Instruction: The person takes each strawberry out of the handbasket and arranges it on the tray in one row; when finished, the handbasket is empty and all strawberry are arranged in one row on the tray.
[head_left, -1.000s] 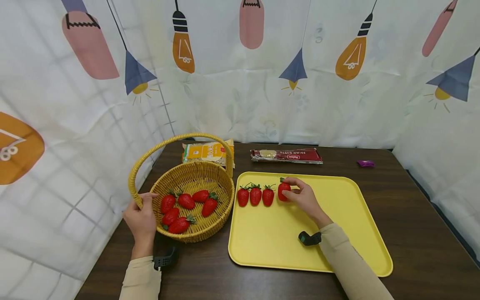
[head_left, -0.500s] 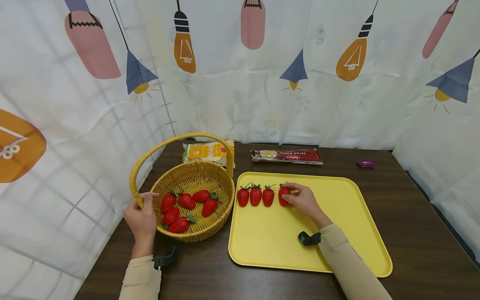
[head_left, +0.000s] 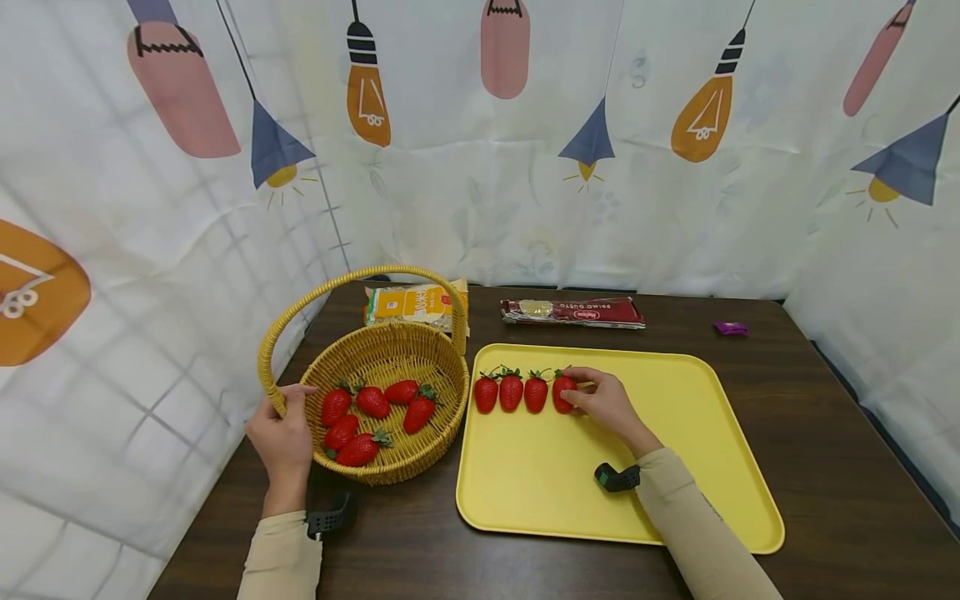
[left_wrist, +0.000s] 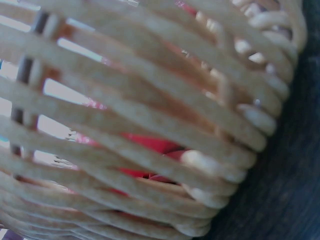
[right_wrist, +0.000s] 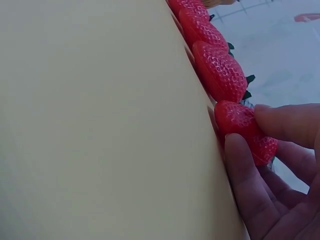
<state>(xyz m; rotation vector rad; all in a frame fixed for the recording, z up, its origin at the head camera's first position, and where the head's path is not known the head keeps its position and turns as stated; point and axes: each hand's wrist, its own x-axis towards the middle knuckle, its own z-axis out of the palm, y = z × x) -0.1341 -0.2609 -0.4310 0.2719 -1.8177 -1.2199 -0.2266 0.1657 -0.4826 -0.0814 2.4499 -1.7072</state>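
Note:
My right hand (head_left: 606,406) pinches a red strawberry (head_left: 562,393) between thumb and fingers, low on the yellow tray (head_left: 555,483). Three more strawberries (head_left: 511,391) stand in a row just left of it, leafy ends toward the back. In the right wrist view the pinched strawberry (right_wrist: 237,120) is at the near end of that row. At the left, my left hand (head_left: 285,433) grips the yellow woven basket (head_left: 420,454) at the base of its handle. Several strawberries (head_left: 372,402) lie inside. The left wrist view is filled by the basket's weave (left_wrist: 150,105), with red showing through the gaps.
Behind the basket lies a yellow-and-white snack packet (head_left: 412,304). A dark red long packet (head_left: 573,312) lies behind the tray, and a small purple wrapped piece (head_left: 731,328) is at the back right. A printed white curtain (head_left: 480,208) encloses the dark table (head_left: 420,542).
My right hand has lowered slightly and slid the pinched strawberry left, closer to the row. The left hand and basket have stayed in place.

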